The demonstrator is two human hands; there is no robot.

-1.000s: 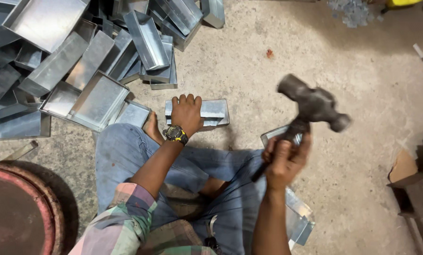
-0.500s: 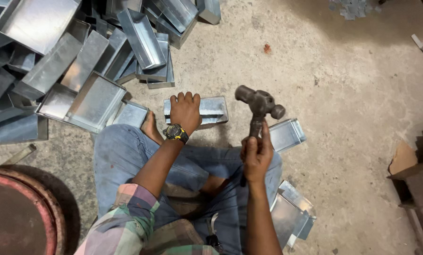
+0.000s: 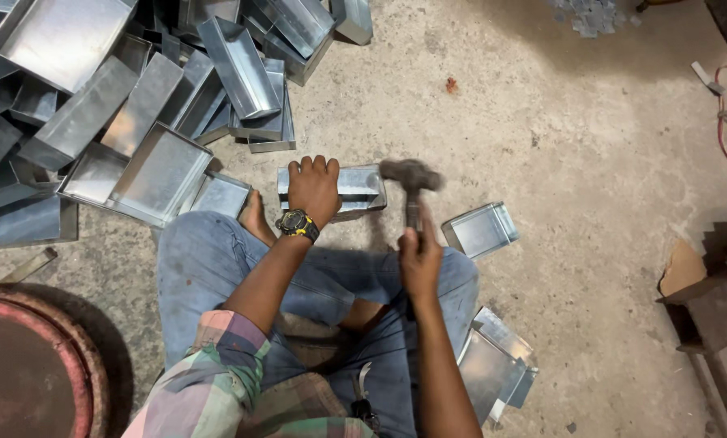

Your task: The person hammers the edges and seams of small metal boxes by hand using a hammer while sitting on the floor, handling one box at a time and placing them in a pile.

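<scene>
left hand [image 3: 314,188] presses the folded metal tray [image 3: 355,188] flat to the concrete floor [image 3: 558,138], steadying it; right hand [image 3: 420,261], grip clenched around the hammer [image 3: 412,180], holds its head at the tray's end.

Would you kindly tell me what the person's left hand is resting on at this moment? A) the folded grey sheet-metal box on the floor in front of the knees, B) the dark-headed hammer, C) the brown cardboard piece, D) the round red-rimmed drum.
A: the left hand lies flat on top of the folded grey sheet-metal box, while the right hand grips the dark-headed hammer whose head is at the box's right end.
</scene>
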